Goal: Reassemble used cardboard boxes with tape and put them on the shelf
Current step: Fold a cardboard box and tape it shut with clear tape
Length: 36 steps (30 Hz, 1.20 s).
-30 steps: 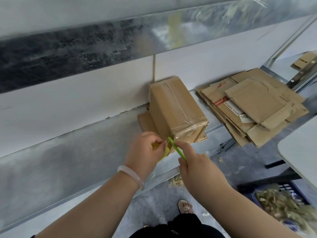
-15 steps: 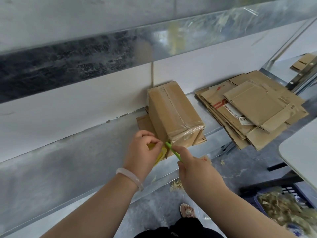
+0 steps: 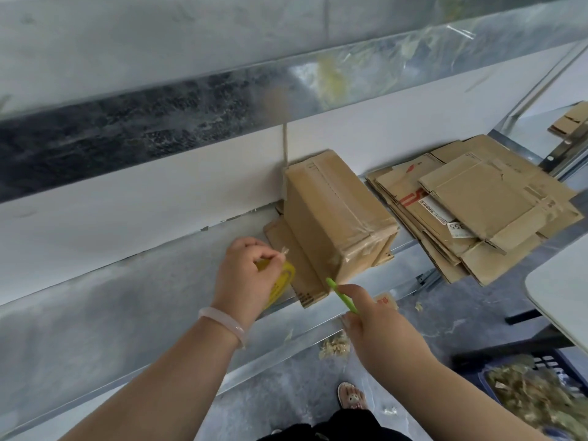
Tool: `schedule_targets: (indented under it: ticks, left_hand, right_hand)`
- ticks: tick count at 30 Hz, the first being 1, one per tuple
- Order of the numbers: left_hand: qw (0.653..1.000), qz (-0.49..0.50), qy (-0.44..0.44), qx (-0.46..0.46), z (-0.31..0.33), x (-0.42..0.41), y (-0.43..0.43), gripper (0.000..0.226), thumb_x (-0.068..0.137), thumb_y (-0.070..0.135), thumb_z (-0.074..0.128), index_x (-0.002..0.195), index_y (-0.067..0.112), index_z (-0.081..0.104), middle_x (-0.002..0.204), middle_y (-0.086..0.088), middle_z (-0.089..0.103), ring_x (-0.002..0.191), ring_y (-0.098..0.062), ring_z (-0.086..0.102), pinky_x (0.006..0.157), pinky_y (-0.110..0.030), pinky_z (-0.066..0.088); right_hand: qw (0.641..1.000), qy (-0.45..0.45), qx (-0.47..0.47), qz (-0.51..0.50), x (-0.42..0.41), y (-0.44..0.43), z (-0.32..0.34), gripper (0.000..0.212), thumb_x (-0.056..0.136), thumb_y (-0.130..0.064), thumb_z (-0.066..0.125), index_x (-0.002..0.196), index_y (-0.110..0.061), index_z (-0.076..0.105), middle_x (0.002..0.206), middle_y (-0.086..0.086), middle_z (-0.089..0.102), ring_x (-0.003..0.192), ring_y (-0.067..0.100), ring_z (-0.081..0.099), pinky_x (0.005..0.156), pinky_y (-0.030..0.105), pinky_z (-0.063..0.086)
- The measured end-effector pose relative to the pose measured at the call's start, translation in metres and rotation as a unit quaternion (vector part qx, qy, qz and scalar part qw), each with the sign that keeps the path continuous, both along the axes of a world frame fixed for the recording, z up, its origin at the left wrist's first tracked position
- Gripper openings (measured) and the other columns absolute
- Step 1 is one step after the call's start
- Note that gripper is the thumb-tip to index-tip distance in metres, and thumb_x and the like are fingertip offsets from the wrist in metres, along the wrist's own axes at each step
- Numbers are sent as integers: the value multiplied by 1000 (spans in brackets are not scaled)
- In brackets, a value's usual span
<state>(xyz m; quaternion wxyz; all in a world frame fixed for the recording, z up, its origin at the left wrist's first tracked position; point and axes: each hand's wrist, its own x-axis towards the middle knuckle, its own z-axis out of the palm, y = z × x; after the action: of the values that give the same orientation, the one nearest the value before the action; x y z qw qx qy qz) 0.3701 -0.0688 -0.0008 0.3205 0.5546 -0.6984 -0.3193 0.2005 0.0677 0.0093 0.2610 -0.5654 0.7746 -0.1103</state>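
Taped box on shelf, back end at wall, sitting on flat cardboard piece.

Left hand just left of box's near end: grip clamped on yellow tape roll.

Right hand just below box's near corner: grip clamped on green cutter, tip near that corner.

Step, likely: sever tape at near end. Keep strip taut, cut close to box, blade clear of left fingers, then press tail flat.

Blue crate, well right and below box: holds pale shredded scraps.

Flattened-box stack just right of box.

Tape-sealed cardboard box resting on metal shelf — flattened boxes stacked to its right; yellow tape roll just left.
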Motion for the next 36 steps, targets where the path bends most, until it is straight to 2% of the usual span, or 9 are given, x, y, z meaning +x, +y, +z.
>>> schedule_targets:
  ticks: [5,10,13,16,19,21,24,28,36]
  left_hand:
    - [999,-26,-27,-1,-7,8,-2,10,84,20,75,77,26,71,97,10,55,87,11,51,75,3,29]
    - [996,-40,-77,-36,-13,27,0,2,84,21,75,86,20,75,103,5,56,93,-6,52,76,-9,32]
    - [988,-50,-118,-84,-11,41,-4,3,85,20,74,87,19,74,102,7,54,89,-9,54,78,-14,38]
    - [975,-40,-170,-139,-19,60,-12,4,82,17,77,85,18,75,98,6,57,77,-17,61,72,-36,52]
    - [959,-29,-223,-171,-34,78,-17,18,87,32,62,84,18,74,96,3,59,67,-21,64,66,-43,55]
    - [948,-25,-250,-197,-45,84,-17,33,85,39,48,81,19,74,94,0,60,64,-24,65,63,-40,53]
    - [938,-8,-286,-195,-58,86,-11,35,82,40,47,77,19,75,94,-4,63,70,-30,66,66,-42,53]
    - [935,0,-305,-181,-68,93,-4,34,78,40,48,76,20,75,93,-5,65,73,-32,67,64,-41,54]
    - [933,29,-332,-140,-81,93,18,29,77,37,48,80,24,74,100,4,59,69,-29,68,58,-37,52]
  right_hand:
    - [997,-33,-53,55,-2,2,-1,38,103,-29,41,139,-37,34,62,-9,44,48,9,39,45,22,27]
    - [982,-62,-158,83,-11,14,7,37,95,-48,29,131,-53,28,68,-8,54,61,13,51,47,28,39]
    - [963,-74,-257,45,-28,13,22,37,94,-44,33,131,-40,38,64,-9,51,50,14,48,41,31,39]
    - [931,-75,-355,-40,-56,4,33,27,98,-33,41,124,-27,43,68,-7,53,53,12,51,45,30,44]
    - [938,-126,-275,-171,-89,-16,30,21,100,-23,44,119,-31,42,90,-1,60,71,16,58,59,40,50]
    - [954,-107,-196,-199,-109,-33,18,23,101,-19,44,122,-28,42,97,2,59,73,18,58,57,37,47]
    - [977,-51,-124,-163,-130,-62,-5,29,100,-17,48,129,-20,48,89,-2,59,70,16,57,55,32,44]
    - [991,-20,-71,-109,-148,-95,-38,38,97,-14,52,135,-16,55,107,8,61,81,19,57,70,30,45]
    - [996,76,3,-53,-171,-139,-62,53,87,-13,62,138,-26,53,124,3,61,109,24,58,93,43,52]
